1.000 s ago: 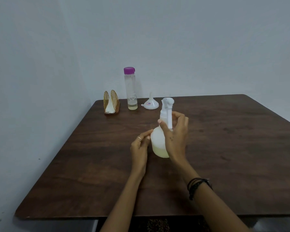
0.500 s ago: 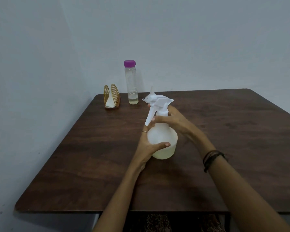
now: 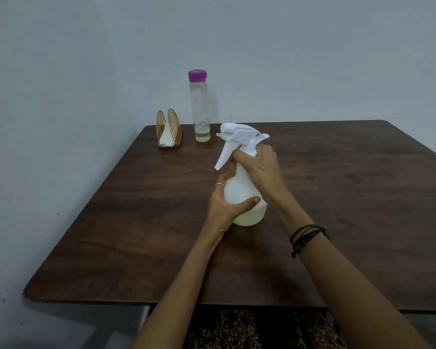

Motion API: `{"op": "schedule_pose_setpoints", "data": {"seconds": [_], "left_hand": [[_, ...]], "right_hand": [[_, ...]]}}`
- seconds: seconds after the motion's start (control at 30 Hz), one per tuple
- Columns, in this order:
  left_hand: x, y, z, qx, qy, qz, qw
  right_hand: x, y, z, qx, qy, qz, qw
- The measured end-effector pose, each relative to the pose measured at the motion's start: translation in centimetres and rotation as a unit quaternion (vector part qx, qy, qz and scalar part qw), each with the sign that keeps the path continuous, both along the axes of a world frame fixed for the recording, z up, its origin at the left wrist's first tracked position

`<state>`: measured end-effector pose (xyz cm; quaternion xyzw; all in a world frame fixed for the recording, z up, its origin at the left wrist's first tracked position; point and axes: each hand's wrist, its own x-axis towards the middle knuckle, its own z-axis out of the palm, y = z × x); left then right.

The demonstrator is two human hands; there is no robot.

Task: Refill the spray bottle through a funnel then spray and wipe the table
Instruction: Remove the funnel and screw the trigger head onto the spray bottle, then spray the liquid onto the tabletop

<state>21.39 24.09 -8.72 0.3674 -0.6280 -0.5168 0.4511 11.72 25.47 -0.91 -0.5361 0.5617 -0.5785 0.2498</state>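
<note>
A white spray bottle (image 3: 242, 190) stands upright in the middle of the dark wooden table (image 3: 337, 197), with pale liquid in its bottom. My left hand (image 3: 224, 202) wraps around its round body. My right hand (image 3: 259, 167) grips the neck just under the white trigger head (image 3: 239, 137), whose nozzle points left. A tall clear bottle with a purple cap (image 3: 199, 107) stands at the back with a little yellowish liquid at its bottom. The white funnel (image 3: 233, 118) is mostly hidden behind the trigger head; only its spout tip shows.
A gold wire napkin holder with white napkins (image 3: 168, 132) sits at the table's back left corner, beside the purple-capped bottle. Grey walls close in behind and to the left. The table's near edge runs just above my lap.
My left hand went from touching the bottle's side to wrapping around its body. My right hand stayed at the neck, and the trigger head has turned so its nozzle points left.
</note>
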Motion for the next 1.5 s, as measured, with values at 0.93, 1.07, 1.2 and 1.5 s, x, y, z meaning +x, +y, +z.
{"op": "schedule_pose_setpoints", "data": {"seconds": [0.93, 1.07, 1.2, 1.5], "left_hand": [[2.0, -0.9, 0.5, 0.135, 0.049, -0.271, 0.952], [1.9, -0.6, 0.4, 0.139, 0.062, -0.248, 0.957], [1.7, 0.4, 0.4, 0.073, 0.024, -0.159, 0.984], [5.1, 0.4, -1.9, -0.130, -0.541, 0.074, 0.827]], "right_hand": [[-3.3, 2.0, 0.7, 0.046, -0.109, 0.355, 0.927], [-2.4, 2.7, 0.3, 0.007, -0.079, 0.257, 0.963], [-2.3, 3.0, 0.3, -0.017, -0.100, 0.189, 0.977], [-0.9, 3.2, 2.4, 0.182, -0.066, 0.080, 0.978]]}}
